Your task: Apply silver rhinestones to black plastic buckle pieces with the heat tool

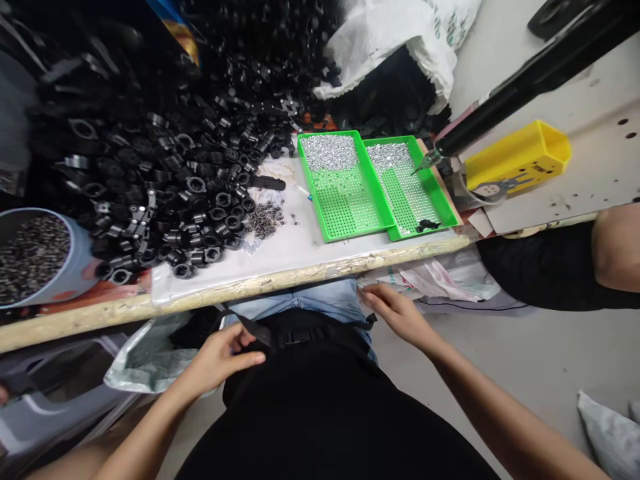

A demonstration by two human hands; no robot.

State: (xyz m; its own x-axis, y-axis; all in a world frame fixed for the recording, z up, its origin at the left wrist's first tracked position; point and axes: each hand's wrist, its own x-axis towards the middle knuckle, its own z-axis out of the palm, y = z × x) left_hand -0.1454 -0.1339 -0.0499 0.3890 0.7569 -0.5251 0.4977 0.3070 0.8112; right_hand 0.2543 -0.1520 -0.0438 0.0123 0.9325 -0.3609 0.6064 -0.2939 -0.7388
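My left hand (223, 357) is down at my waist, fingers curled around a black strap (260, 335) that crosses the front of my black shirt. My right hand (395, 313) rests by my right hip below the table edge, fingers bent and touching the strap's other end (369, 322) near my jeans. Above them on the table (280, 280) lie a large heap of black plastic parts (165, 180), a small pile of tiny dark metal pieces (266, 219) and two green perforated trays (373, 187) holding silvery screws.
A grey tub (37, 257) of small dark pieces stands at the table's left. A yellow box (520, 157) and a black powered screwdriver (530, 77) are at the right, near another person's knee (617, 247). White sacks sit behind; plastic bags hang under the table.
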